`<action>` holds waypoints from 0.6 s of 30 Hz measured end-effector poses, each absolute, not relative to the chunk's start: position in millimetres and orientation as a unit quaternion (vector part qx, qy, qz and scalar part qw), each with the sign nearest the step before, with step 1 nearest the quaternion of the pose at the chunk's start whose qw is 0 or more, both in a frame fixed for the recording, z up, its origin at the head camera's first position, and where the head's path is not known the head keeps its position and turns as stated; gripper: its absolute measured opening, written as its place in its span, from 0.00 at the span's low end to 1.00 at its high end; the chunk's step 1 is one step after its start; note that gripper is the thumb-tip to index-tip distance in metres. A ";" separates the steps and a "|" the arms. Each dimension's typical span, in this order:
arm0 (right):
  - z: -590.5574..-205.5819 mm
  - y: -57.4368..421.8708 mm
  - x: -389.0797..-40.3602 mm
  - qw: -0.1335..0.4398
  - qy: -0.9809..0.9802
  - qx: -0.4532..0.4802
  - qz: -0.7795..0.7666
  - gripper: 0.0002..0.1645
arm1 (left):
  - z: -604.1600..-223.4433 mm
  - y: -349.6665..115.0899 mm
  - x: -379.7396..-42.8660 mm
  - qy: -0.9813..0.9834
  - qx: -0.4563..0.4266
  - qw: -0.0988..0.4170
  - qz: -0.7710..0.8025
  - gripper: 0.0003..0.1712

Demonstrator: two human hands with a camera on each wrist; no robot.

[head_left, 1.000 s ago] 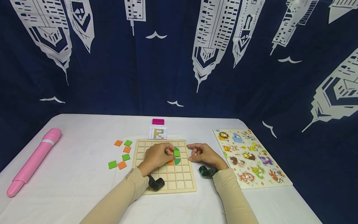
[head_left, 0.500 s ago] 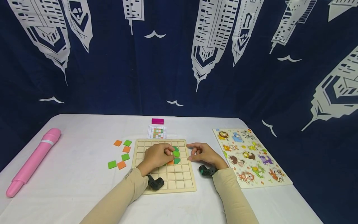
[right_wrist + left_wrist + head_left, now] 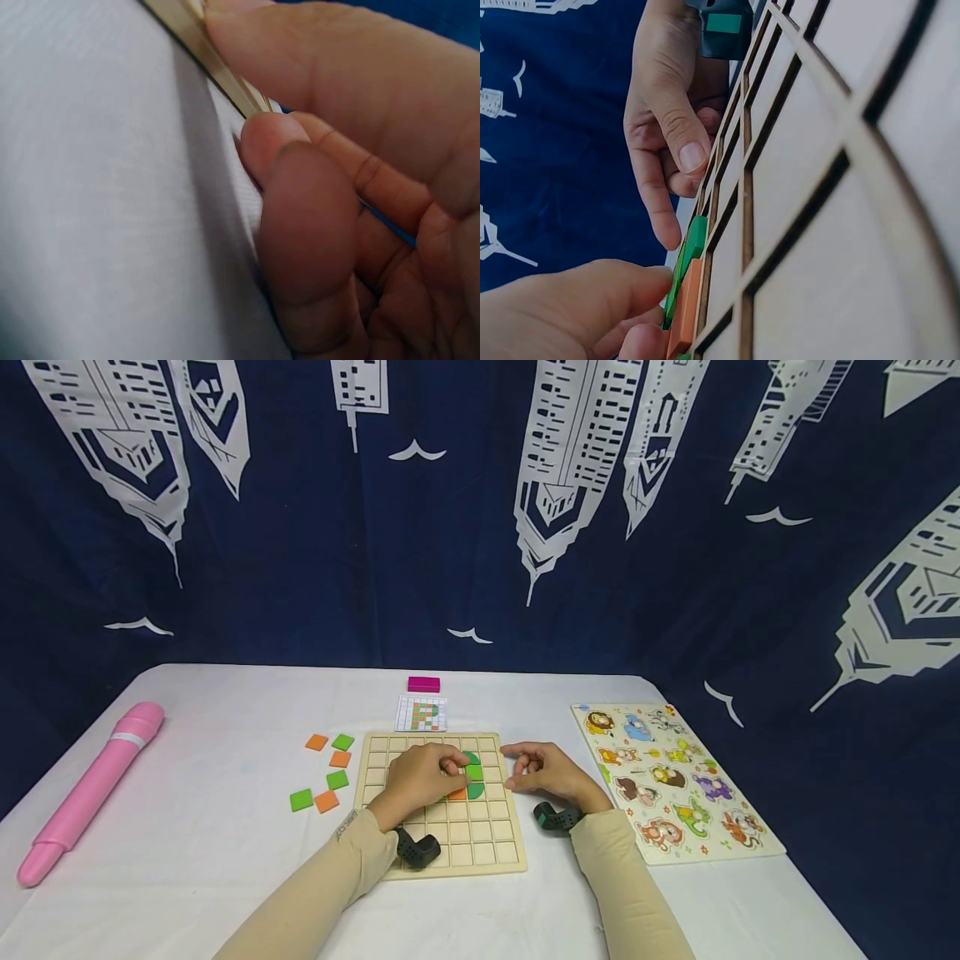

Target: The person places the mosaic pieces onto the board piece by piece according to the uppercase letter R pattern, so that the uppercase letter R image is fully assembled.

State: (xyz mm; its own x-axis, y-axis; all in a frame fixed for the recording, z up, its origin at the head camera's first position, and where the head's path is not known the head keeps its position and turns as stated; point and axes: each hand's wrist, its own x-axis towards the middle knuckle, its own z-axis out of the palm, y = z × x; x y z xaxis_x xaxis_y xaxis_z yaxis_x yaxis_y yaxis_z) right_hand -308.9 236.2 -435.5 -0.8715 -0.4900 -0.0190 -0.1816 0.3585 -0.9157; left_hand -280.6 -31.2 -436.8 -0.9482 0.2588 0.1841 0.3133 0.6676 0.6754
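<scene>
The wooden board (image 3: 483,835) lies flat on the worktop (image 3: 225,860), with lots of little square pockets. Some pockets have bits in them: a green square tile (image 3: 474,772), two dark green pieces (image 3: 476,792) with a round side, one above it and one below, and an orange tile (image 3: 457,795). The left hand (image 3: 422,777) hides other pockets. Its fingers are bent, with the tips touching the green square tile; I can't tell if they pinch it. The right hand (image 3: 553,774) is by the board's right edge, thumb and pointing finger apart, holding nothing.

The left wrist view shows what the head view can't: the pieces are thick and poke up above thin wooden walls. The right wrist view shows the woven white cloth (image 3: 97,187) up close.

Three green and three orange loose squares (image 3: 327,802) lie left of the board. Behind it are a small picture card (image 3: 422,714) and a shiny-looking magenta block (image 3: 423,684). An animal puzzle (image 3: 667,777) lies on the right, and a long pink stick (image 3: 93,793) on the left.
</scene>
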 end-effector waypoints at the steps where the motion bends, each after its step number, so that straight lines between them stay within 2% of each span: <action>1: -435.3 236.4 -308.7 0.146 0.811 -0.207 -0.527 0.36 | -437.0 -31.1 -280.7 -0.912 -0.157 0.037 -0.377 0.08; 9: -433.8 238.0 -308.4 0.143 0.809 -0.212 -0.530 0.36 | -437.3 -30.8 -280.6 -0.909 -0.156 0.042 -0.384 0.04; 18: -437.4 238.0 -309.1 0.139 0.810 -0.209 -0.530 0.36 | -423.0 -36.7 -278.9 -0.896 -0.164 0.032 -0.412 0.09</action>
